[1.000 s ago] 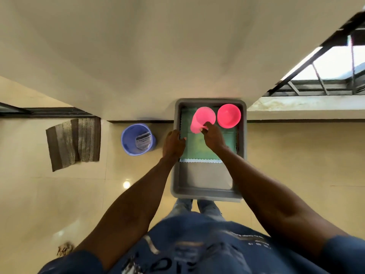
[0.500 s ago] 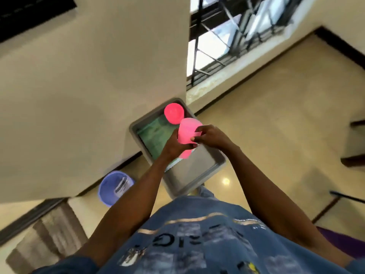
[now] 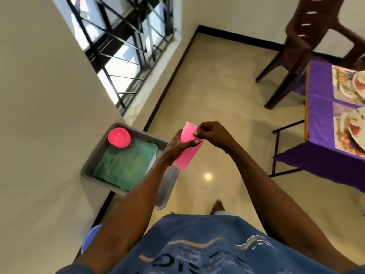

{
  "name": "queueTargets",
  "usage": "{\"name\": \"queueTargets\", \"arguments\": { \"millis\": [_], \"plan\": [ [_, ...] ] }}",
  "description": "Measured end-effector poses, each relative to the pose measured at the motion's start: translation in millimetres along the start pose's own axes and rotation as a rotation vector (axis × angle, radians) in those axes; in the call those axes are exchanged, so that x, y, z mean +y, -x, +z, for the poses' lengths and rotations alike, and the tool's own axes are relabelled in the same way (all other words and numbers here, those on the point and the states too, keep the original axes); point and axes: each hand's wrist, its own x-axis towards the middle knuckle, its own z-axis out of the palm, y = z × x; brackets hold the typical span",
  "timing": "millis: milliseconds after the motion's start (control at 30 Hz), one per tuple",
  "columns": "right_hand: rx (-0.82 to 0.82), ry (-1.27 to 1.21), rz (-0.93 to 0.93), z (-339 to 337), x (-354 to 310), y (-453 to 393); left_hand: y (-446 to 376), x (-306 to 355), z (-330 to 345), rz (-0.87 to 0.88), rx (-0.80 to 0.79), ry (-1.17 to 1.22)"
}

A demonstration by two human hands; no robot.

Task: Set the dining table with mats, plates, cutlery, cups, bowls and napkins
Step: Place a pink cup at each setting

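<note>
Dining table: stands at the right of the view under a purple cloth; printed mats and plates already lie along its near edge. No cup is visible on the part shown.
Grey tub: sits on the floor against the wall, left of the person. It holds a folded green cloth and, in its far corner, a second pink cup lying mouth-up.
Pink cup: carried in the air in front of the person, above the floor between tub and table, tilted with its mouth away from the body. Whether this is one cup or a nested stack cannot be told.
Left hand: fingers curled round the cup's body, gripping it from the side.
Right hand: fingertips pinch the cup's rim at the upper end.
Step, as judged: transfer of the cup towards the table; placing not yet done.
Risk one: the smooth plastic may slip from the rim pinch if the left hand lets go first; it would fall to the hard floor.
Risk two: a cup set down near the table's edge, or onto a plate, could tip or knock the crockery.
Risk three: the polished floor looks glossy; footing while turning could fail.
Surface and room: cream tiled floor with a light reflection, dark skirting, pale walls, a barred window, a dark brown chair at the table's far end.
</note>
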Motion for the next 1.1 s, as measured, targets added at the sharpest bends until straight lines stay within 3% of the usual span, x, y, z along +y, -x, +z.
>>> {"name": "queueTargets", "arguments": {
  "millis": [267, 467, 567, 967, 1100],
  "plan": [
    [0.119, -0.171, 0.111, -87.0, 47.5, 52.9, -22.5, 44.2, 100.9, 0.085, -0.137, -0.107],
    [0.307, -0.348, 0.156, -163.7, 110.3, 100.0, -43.4, 72.0, 203.4, 0.115, -0.237, -0.153],
    [0.31, -0.389, 0.184, -210.0, 138.5, 124.8, -57.6, 87.1, 256.3, 0.113, -0.343, -0.169],
    [0.388, -0.44, 0.14, -368.5, 235.3, 209.7, -108.4, 129.2, 452.2, -0.137, -0.68, -0.1],
    [0.452, -0.521, 0.141, -410.5, 258.3, 230.1, -135.2, 137.7, 499.4, -0.304, -0.752, 0.006]
  ]
}}
